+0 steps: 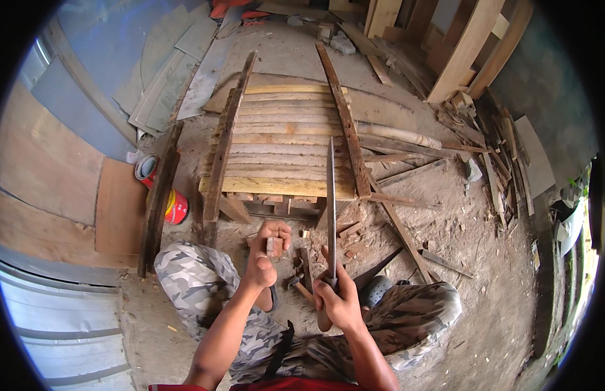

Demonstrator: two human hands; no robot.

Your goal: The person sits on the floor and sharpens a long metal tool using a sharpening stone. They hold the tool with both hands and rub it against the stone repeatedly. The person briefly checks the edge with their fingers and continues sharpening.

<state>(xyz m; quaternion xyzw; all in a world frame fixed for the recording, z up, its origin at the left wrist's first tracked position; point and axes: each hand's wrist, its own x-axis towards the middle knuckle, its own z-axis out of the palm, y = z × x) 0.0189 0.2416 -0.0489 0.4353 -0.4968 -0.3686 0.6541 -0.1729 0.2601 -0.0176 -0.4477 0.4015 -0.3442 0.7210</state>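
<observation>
Both hands raised before knees: left hand (268, 251) pinching, right hand (338, 296) fisted, forearms converging

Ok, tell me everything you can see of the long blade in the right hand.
The long, narrow grey metal blade looks like a machete: straight, slim and dull, not shiny. It stands nearly upright in the picture, its tip pointing away from the person, up over the slatted wooden pallet frame. The right hand is closed around its lower end, where a brownish handle juts out below the fist. Nothing else touches it; the left hand, holding a small reddish wooden block, is beside it but apart.
</observation>
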